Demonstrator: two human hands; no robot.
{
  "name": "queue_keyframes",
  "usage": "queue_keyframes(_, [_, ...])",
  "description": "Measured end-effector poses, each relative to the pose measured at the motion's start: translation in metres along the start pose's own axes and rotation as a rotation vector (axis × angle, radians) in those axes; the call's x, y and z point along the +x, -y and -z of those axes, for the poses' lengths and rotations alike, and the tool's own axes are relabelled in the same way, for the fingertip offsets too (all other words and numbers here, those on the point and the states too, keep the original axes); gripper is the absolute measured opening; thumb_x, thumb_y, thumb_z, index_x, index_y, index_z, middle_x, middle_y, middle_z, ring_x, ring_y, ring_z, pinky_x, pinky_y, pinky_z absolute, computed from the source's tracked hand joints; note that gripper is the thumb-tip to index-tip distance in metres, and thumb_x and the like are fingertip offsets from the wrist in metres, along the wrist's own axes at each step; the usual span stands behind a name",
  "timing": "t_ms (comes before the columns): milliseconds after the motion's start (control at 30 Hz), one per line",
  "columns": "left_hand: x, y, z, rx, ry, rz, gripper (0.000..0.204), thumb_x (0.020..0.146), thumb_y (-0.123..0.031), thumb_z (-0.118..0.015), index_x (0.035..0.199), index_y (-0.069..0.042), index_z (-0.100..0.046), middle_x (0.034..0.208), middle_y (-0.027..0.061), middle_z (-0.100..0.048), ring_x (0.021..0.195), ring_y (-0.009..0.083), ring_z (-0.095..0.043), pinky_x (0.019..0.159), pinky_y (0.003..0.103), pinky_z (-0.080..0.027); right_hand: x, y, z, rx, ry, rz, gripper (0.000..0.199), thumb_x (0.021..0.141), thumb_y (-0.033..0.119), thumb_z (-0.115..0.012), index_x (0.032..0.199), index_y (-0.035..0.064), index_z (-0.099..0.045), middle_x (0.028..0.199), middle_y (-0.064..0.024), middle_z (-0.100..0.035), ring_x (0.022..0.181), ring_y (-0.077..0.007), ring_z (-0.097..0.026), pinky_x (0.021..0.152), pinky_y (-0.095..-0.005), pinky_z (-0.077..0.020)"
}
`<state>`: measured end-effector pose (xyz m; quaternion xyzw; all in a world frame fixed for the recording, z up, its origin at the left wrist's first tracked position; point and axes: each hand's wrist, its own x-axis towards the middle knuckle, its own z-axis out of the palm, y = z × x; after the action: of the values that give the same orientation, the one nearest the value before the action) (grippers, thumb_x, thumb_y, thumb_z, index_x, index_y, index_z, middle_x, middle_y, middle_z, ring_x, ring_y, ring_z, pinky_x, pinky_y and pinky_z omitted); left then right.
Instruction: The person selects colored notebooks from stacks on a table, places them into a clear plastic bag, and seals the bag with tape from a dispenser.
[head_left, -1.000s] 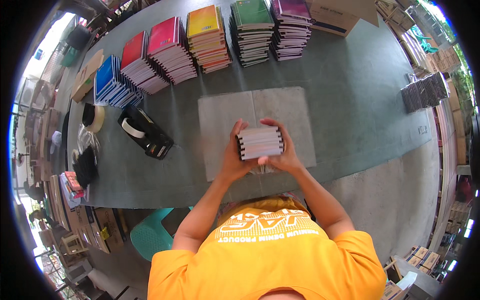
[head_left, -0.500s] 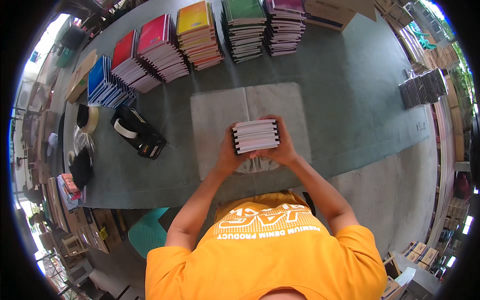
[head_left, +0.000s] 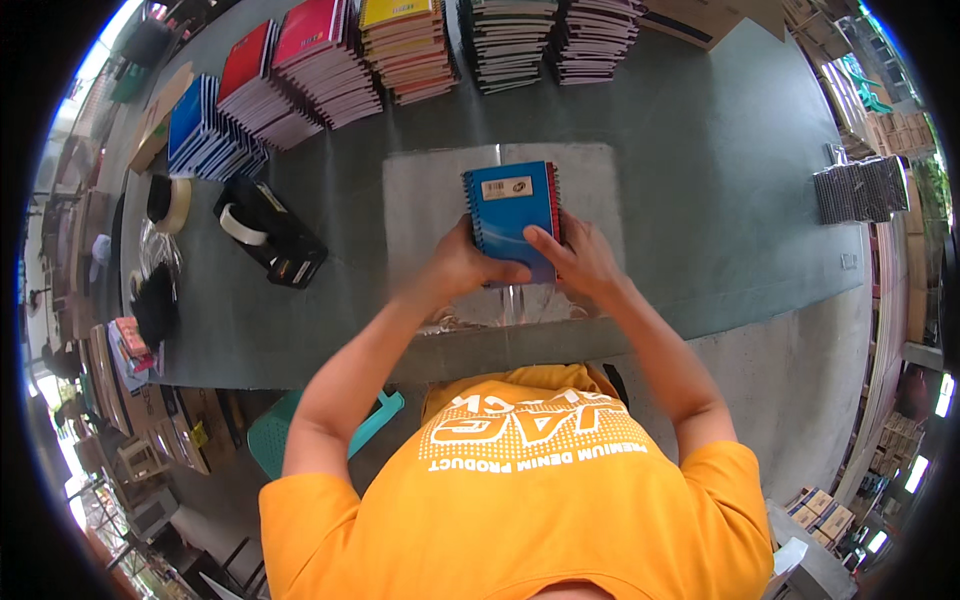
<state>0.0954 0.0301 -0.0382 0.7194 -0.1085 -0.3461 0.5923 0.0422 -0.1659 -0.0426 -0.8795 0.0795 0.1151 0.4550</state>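
Both my hands hold a stack of spiral notebooks with a blue cover facing up, over a clear plastic sheet spread on the grey-green table. My left hand grips the stack's left and lower edge. Against the lower right edge presses my right hand, fingers lying across the blue cover. A small white label sits near the cover's top.
Several stacks of coloured spiral notebooks line the table's far edge. A black tape dispenser and a tape roll lie to the left. A dark bundle of notebooks rests at the right. A teal plastic stool stands below the table.
The stack has been turned from its spine edge facing up to its blue cover facing up, and it sits slightly farther onto the plastic sheet.
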Motion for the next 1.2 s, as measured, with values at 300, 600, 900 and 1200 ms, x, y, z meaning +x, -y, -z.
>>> queue_keyframes(300, [0.012,-0.002,0.003,0.048,0.090,0.176,0.061,0.063,-0.035,-0.084,0.107,0.000,-0.060,0.099,0.0117,-0.066,0.090,0.0209,-0.064,0.080,0.032,-0.052,0.006,-0.013,-0.008,-0.298,-0.005,-0.035,0.076,0.083,0.070,-0.038,0.082,-0.0009,-0.064,0.074,-0.0210,-0.065,0.076,-0.0383,-0.064,0.070,-0.0466,-0.0494])
queue_keyframes(600, [-0.005,0.014,0.000,0.200,-0.219,0.078,0.059,0.080,-0.052,-0.065,0.100,0.003,-0.056,0.085,0.0146,-0.064,0.074,0.0210,-0.064,0.064,0.033,-0.051,0.009,-0.011,-0.012,-0.360,-0.011,-0.001,0.078,0.082,0.072,-0.036,0.081,-0.0010,-0.064,0.073,-0.0211,-0.064,0.074,-0.0379,-0.064,0.069,-0.0457,-0.0495])
queue_keyframes(900, [-0.040,0.012,-0.135,0.574,-0.320,-0.671,0.021,0.076,-0.019,-0.070,0.074,-0.007,-0.054,0.070,0.0063,-0.054,0.067,0.0262,-0.055,0.059,0.035,-0.045,0.007,-0.040,0.043,0.327,-0.018,-0.126,0.062,0.090,0.058,-0.042,0.074,0.0001,-0.058,0.061,-0.0053,-0.057,0.056,-0.0136,-0.057,0.054,-0.0282,-0.0457])
queue_keyframes(1200, [0.007,0.055,-0.166,0.919,-0.501,-0.675,0.023,0.072,-0.029,-0.068,0.073,-0.010,-0.056,0.073,0.0032,-0.056,0.077,0.0199,-0.055,0.070,0.035,-0.044,-0.024,-0.115,0.093,0.093,-0.235,0.085,0.037,0.084,0.043,-0.060,0.081,0.0058,-0.063,0.080,-0.0057,-0.063,0.076,-0.0191,-0.059,0.070,-0.0323,-0.0470])
